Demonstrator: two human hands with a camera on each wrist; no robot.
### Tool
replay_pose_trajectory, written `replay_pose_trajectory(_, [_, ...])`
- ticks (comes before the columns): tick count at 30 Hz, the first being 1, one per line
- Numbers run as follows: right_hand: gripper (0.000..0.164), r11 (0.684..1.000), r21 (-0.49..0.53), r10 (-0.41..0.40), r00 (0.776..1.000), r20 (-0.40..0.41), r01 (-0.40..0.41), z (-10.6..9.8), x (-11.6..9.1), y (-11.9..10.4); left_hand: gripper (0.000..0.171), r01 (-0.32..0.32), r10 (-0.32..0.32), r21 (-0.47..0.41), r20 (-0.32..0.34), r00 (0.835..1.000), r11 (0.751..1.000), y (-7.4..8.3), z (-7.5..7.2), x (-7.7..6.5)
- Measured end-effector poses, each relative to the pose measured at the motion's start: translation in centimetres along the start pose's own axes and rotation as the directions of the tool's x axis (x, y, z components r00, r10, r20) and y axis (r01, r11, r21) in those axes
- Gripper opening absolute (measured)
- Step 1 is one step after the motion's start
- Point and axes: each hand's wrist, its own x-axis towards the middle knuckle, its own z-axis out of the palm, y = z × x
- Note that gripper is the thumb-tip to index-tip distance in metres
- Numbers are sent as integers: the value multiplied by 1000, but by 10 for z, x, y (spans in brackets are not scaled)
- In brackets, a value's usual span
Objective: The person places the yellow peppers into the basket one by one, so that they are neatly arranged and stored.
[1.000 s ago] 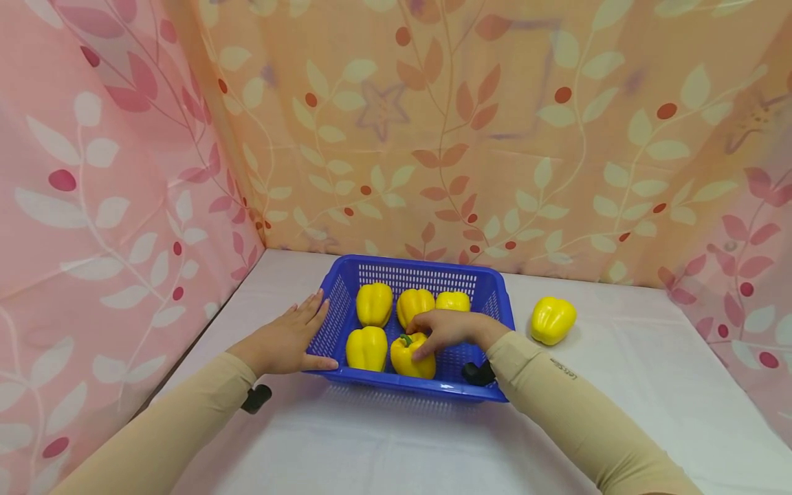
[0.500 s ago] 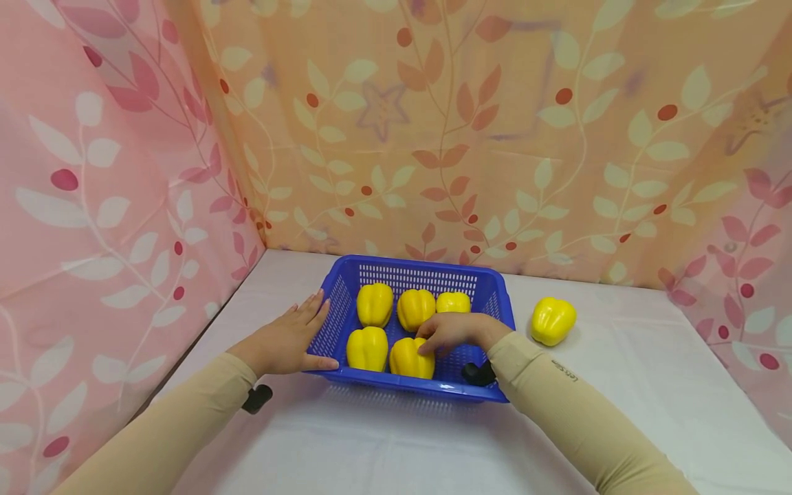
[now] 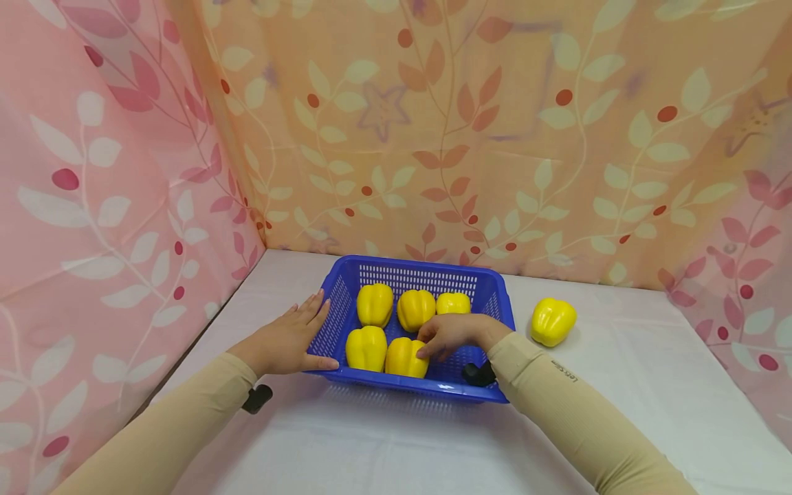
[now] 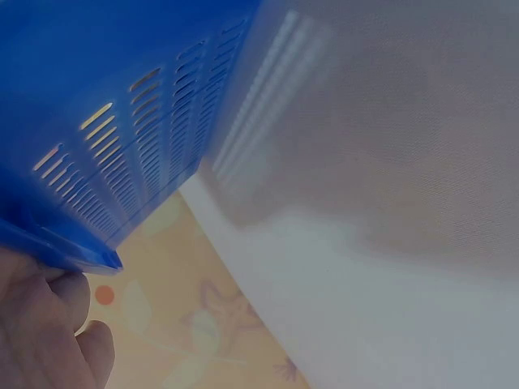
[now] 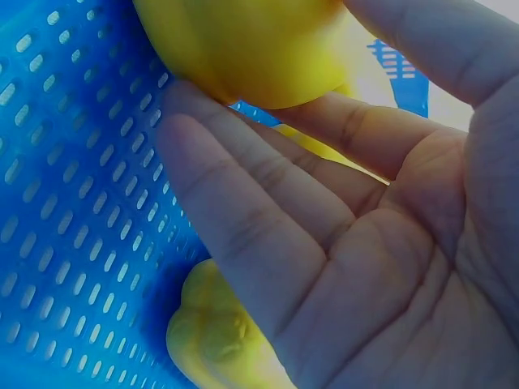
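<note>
A blue perforated plastic basket (image 3: 427, 265) holds several yellow bell peppers. My left hand (image 3: 286, 338) rests on its left rim, fingers extended and thumb along the front corner; the left wrist view shows the basket's slotted side wall (image 4: 138, 121) above the fingers. Inside the basket, my right hand (image 3: 454, 333) has thumb and fingertips at the right side of the front yellow bell pepper (image 3: 405, 357). In the right wrist view that pepper (image 5: 251, 49) sits between the thumb and the fingers, apart from the palm. Another pepper (image 3: 366, 348) lies directly to its left.
Three peppers line the basket's back, among them the left one (image 3: 374, 304) and the middle one (image 3: 416, 309). One more pepper (image 3: 553, 321) lies on the white-covered table (image 3: 396, 447), right of the basket. Floral curtains (image 3: 433, 137) enclose the back and sides.
The front pepper has turned so its green stem no longer shows, and it has shifted slightly left toward its neighbour. My right hand turned it; the left hand has stayed put.
</note>
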Motion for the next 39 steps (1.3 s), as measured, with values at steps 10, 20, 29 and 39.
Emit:
replay_pose_trajectory(10, [24,998,-65,-27,999,-43,24,-4,-3,-1,114,-4,4,7,4,1000,1000,0,-1,0])
replay_pose_trajectory(20, [34,992,-46,-122,982,-145,117,-19,-15,-5,114,-4,4,2,4,1000,1000,0,0,0])
replay_pose_trajectory(29, [37,981,25,-186,966,-180,194,-31,-34,-11,116,2,-2,7,5,1000,1000,0,-1,0])
replay_pose_trajectory(39, [34,969,41,-223,937,-269,242,-53,-67,-13,118,14,-14,13,9,1000,1000,-1,0,0])
